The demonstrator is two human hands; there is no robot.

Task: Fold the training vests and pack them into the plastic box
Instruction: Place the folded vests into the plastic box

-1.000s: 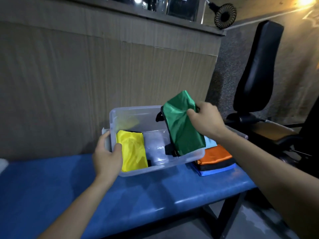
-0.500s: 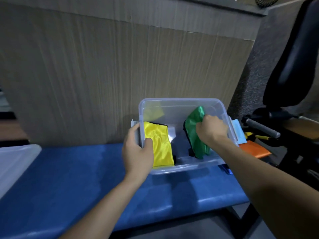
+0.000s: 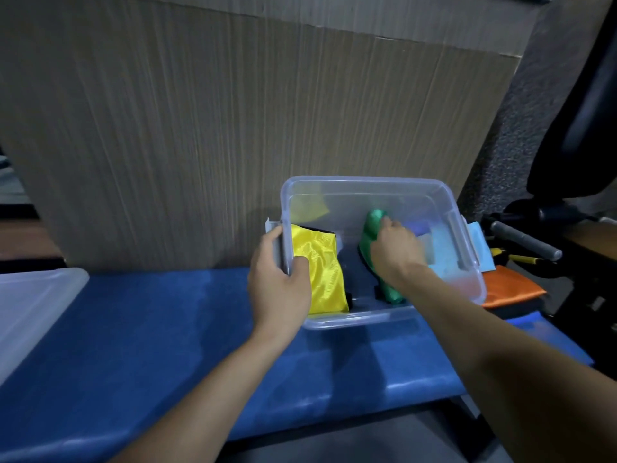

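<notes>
- The right hand (image 3: 395,250) is down inside the plastic box (image 3: 467,235), fingers curled on the folded green vest (image 3: 374,228), which stands on edge near the middle of the box floor.
- The left hand (image 3: 278,282) clamps the box's left wall, thumb inside the rim and fingers outside by the latch, steadying it on the blue worktop (image 3: 150,329).
- Just beside that thumb the yellow vest (image 3: 320,265) lies folded against the left wall, a dark trim showing at its edges; a gap of bare floor separates it from the green one.
- To my eye the step in hand is seating the green vest. It would go best if it were tipped flat or pressed snug beside the yellow one before the fingers let go, so the slippery fabric does not spring open.
- Keeping the left hand's hold until the right hand is clear should stop the light box sliding.
- Outside the box on the right, an orange vest (image 3: 510,289) lies folded on the worktop, on top of a darker stack, apparently waiting its turn.
- At the far left edge rests a translucent lid (image 3: 30,309).
</notes>
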